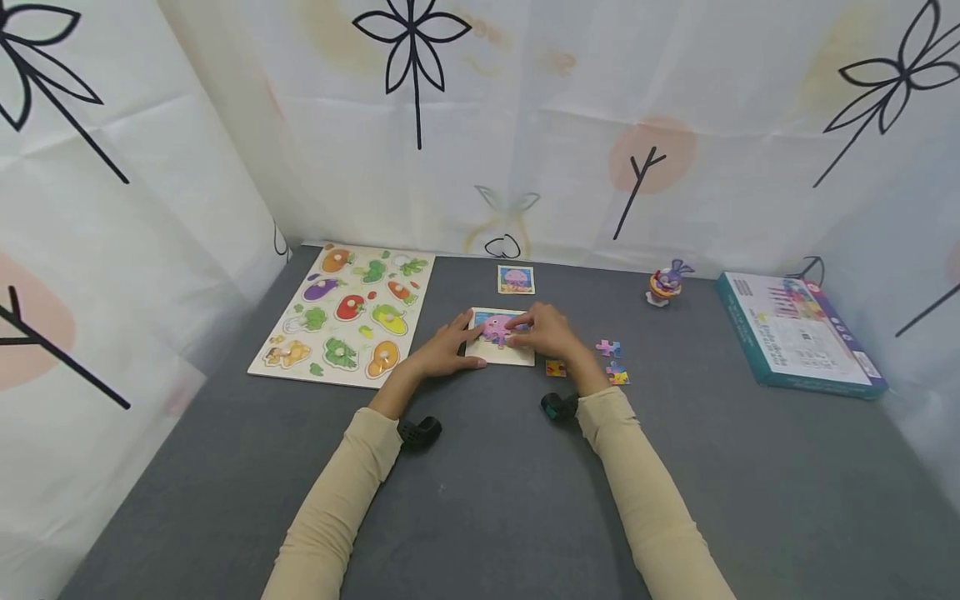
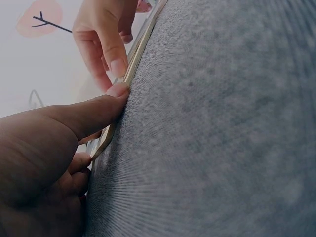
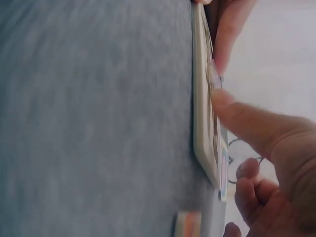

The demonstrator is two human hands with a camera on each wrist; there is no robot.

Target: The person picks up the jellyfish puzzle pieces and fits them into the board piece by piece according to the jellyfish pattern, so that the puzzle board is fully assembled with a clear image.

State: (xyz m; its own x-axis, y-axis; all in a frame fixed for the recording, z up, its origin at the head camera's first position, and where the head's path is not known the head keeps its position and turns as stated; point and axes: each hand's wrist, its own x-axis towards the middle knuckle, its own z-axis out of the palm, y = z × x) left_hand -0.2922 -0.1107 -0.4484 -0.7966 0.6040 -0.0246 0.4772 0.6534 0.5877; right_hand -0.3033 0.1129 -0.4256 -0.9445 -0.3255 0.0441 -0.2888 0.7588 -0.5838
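A small wooden puzzle board (image 1: pixel 510 357) with a pink octopus picture (image 1: pixel 495 327) lies flat between both hands. My left hand (image 1: pixel 447 347) grips its left side, the thumb against the near edge and the fingers reaching over the picture. In the left wrist view, the left thumb (image 2: pixel 101 109) sits right at the board's rim. Over the board's right half, my right hand (image 1: pixel 552 332) pinches a small puzzle piece (image 3: pixel 216 76) low over the picture; its thumb (image 3: pixel 247 118) bears on the piece. The right hand's forefinger is largely hidden in the right wrist view.
Loose jigsaw pieces (image 1: pixel 556 368) lie near the right wrist, with several more pieces (image 1: pixel 609 348) farther right. Behind the board is a small octopus picture card (image 1: pixel 516 280). A vegetable board (image 1: pixel 360 312) lies left; a small purple figurine (image 1: pixel 664 283) and a teal-edged box (image 1: pixel 802 333) stand right.
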